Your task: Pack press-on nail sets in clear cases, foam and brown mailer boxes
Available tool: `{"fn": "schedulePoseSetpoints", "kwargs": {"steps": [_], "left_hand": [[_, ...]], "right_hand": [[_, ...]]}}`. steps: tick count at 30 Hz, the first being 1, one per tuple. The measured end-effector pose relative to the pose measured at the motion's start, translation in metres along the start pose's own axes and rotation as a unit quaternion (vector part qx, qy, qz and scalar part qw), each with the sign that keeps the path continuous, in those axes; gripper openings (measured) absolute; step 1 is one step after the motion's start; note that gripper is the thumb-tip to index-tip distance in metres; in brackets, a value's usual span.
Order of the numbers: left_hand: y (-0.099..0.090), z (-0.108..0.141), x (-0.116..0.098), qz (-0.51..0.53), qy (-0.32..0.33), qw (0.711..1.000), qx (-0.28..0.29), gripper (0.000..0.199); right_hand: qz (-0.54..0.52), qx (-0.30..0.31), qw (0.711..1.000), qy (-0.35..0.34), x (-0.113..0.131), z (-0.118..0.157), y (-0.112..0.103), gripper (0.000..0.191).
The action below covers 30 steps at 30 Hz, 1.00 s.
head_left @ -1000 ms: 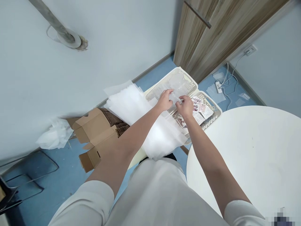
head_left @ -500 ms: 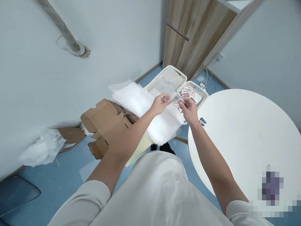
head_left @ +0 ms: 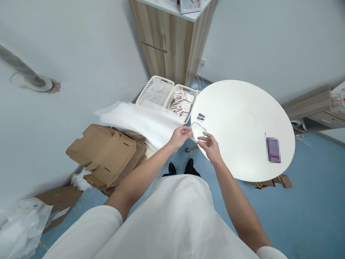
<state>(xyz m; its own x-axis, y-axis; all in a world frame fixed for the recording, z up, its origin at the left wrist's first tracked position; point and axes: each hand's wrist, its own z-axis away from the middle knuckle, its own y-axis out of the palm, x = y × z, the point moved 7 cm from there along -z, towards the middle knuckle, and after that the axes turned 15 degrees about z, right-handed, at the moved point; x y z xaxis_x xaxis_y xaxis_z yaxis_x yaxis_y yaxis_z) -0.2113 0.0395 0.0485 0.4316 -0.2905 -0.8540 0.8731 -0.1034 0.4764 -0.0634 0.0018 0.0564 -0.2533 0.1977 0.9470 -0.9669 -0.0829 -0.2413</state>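
Note:
Between my two hands is a clear plastic case (head_left: 198, 130), a see-through rounded rectangle, held over the near left edge of the round white table (head_left: 242, 108). My left hand (head_left: 181, 137) pinches its left side. On the right side, my right hand (head_left: 210, 144) grips it with thumb and fingers. Just beyond the case, a small dark set of rounded pieces (head_left: 201, 117) lies on the tabletop. To the left stand two white baskets: one basket (head_left: 142, 94) with clear plastic items, the other basket (head_left: 194, 94) with printed cards.
White foam sheets (head_left: 134, 117) lie beside the baskets. Flattened cardboard boxes (head_left: 105, 151) are stacked at the left. A purple item (head_left: 274, 149), partly pixelated, rests on the table. A wooden cabinet (head_left: 172, 43) stands at the back.
My view has swung right, bringing more of the table in. Both hands still hold the clear case, now beside the table edge rather than in front of the baskets, and its outline shows more plainly.

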Motion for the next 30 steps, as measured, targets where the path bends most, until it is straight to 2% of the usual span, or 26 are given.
{"fn": "schedulePoseSetpoints", "kwargs": {"steps": [4,6,11,15,18,23,27,30], "left_hand": [[0.043,0.007,0.031,-0.044,-0.029,0.997,0.064,0.032],[0.061,0.008,0.042,-0.082,-0.031,0.992,0.092,0.040],[0.110,0.007,0.054,-0.194,0.004,0.964,0.185,0.076],[0.155,0.003,0.067,-0.277,0.016,0.925,0.259,0.093],[0.181,-0.008,0.080,-0.309,0.019,0.913,0.265,0.091],[0.213,-0.023,0.100,-0.286,0.010,0.923,0.257,0.083],[0.227,-0.031,0.115,-0.245,-0.034,0.941,0.230,0.082],[0.237,-0.033,0.126,-0.228,-0.059,0.943,0.236,0.081]], "right_hand": [[0.001,-0.091,0.996,0.012,-0.021,0.031,-0.041,0.043],[0.007,-0.115,0.993,0.015,-0.029,0.044,-0.064,0.042],[-0.003,-0.131,0.991,0.033,-0.051,0.062,-0.121,0.045],[-0.031,-0.110,0.992,0.050,-0.068,0.061,-0.158,0.048],[-0.032,-0.085,0.994,0.061,-0.079,0.057,-0.180,0.050],[0.006,-0.064,0.996,0.065,-0.094,0.056,-0.216,0.055],[0.084,-0.077,0.994,0.003,-0.091,0.061,-0.245,0.069],[0.143,-0.040,0.987,-0.064,-0.082,0.064,-0.255,0.069]]}}
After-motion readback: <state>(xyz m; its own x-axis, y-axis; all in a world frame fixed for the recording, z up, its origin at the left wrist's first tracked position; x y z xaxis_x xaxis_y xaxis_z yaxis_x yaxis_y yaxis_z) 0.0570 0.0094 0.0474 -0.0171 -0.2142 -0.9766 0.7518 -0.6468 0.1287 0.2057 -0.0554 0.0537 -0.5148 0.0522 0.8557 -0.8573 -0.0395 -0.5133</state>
